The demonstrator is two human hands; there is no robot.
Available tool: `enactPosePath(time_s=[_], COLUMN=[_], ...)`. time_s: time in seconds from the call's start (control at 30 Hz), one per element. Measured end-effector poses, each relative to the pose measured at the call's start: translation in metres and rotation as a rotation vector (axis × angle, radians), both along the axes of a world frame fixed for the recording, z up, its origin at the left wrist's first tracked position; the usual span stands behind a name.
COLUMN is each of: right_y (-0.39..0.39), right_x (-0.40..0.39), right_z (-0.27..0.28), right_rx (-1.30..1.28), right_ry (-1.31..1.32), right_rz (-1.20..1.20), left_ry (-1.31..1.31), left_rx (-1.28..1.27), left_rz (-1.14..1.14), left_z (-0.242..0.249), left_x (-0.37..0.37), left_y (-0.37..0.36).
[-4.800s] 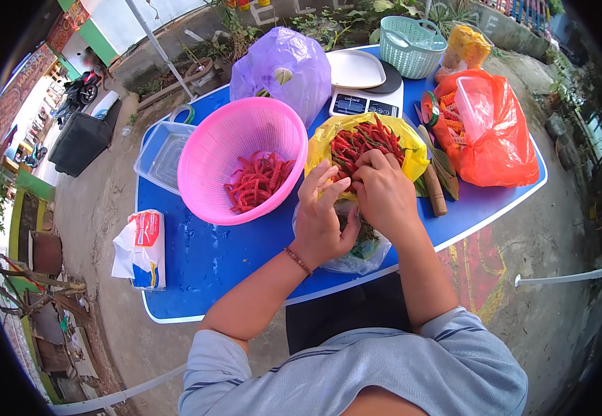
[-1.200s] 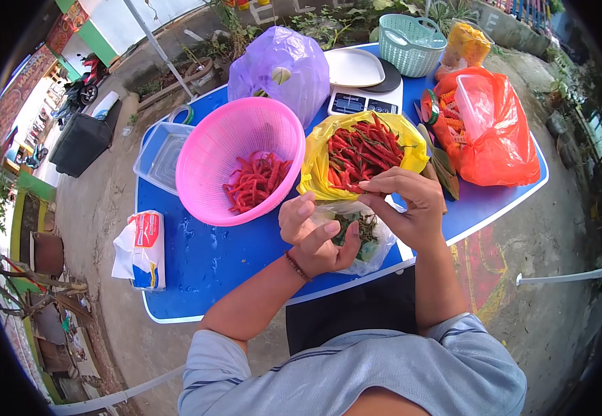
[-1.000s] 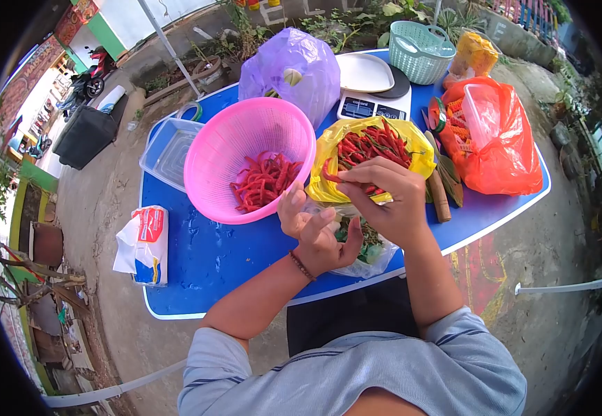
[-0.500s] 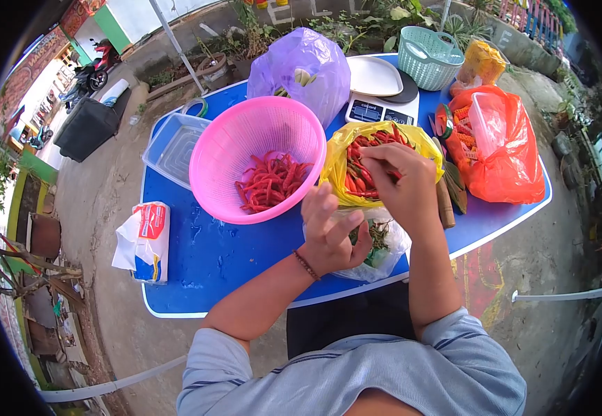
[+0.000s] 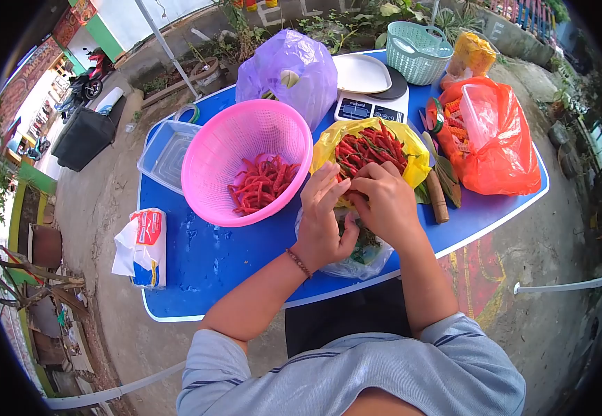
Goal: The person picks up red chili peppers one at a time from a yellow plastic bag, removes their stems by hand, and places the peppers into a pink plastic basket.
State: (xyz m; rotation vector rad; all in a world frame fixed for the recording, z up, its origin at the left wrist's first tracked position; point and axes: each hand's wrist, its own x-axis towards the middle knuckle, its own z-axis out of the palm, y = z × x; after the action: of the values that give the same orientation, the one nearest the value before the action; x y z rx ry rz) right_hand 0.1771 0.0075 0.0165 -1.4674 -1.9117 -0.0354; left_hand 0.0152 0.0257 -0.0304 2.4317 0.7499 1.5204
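Note:
Both hands meet at the near edge of a yellow plastic bag full of red chillies. My right hand is closed in a pinch, its fingertips turned inward; what they hold is hidden. Just beside it, my left hand has its fingers stretched up and its thumb apart, the index fingertip close to the right fingers. Under the hands lies a clear plastic bag with green stems in it, partly covered. To the left, a pink mesh basket holds more red chillies.
Behind stand a purple bag, a digital scale and a green basket. On the right lie an orange bag and a wooden-handled knife. Leftward are a clear container and a tissue pack.
My right hand has come out of the chillies, down and toward my left hand. The left fingers have straightened upward. The view has shifted slightly.

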Motion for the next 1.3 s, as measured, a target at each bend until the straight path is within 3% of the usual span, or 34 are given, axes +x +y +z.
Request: enactPosePath(time_s=[0.1,0.2,0.33,0.43,0.57,0.67,0.77,0.93,1.13,1.23,1.3], right_y=[0.001,0.003,0.000,-0.001,-0.007,-0.011,-0.011,-0.018,-0.015,-0.018,-0.020], right_x=[-0.002,-0.001,0.008,0.016,0.025,0.019,0.028,0.023,0.034,0.027,0.030], right_z=[-0.003,-0.005,0.011,0.007,0.014,0.011,0.016,0.017,0.010,0.017,0.018], right_rx=[0.021,0.082,-0.043,-0.075,-0.067,0.045,0.165,0.088,0.055,0.096,0.132], right_ry=[-0.035,0.104,0.618,1.054,1.209,1.115,0.498,0.417,0.486,0.456,0.254], right_rz=[-0.011,0.014,0.060,0.131,0.269,0.380,0.492,0.506,0.484,0.290,0.216], left_ry=[0.001,-0.009,-0.059,-0.129,-0.186,-0.400,-0.528,-0.517,-0.498,-0.406,-0.409], left_rx=[0.008,0.005,-0.021,-0.200,-0.444,-0.590,-0.722,-0.808,-0.717,-0.702,-0.658], left_rz=[0.002,0.003,-0.009,-0.127,-0.185,-0.261,-0.299,-0.262,-0.250,-0.222,-0.200], left_z=[0.001,0.003,0.006,0.007,0.010,0.010,0.012,0.013,0.012,0.010,0.007], left_x=[0.000,-0.001,-0.001,-0.004,-0.001,0.007,0.005,0.003,0.008,0.004,0.006], left_y=[0.000,0.001,-0.001,-0.003,-0.010,-0.010,-0.011,-0.012,-0.011,-0.011,-0.010])
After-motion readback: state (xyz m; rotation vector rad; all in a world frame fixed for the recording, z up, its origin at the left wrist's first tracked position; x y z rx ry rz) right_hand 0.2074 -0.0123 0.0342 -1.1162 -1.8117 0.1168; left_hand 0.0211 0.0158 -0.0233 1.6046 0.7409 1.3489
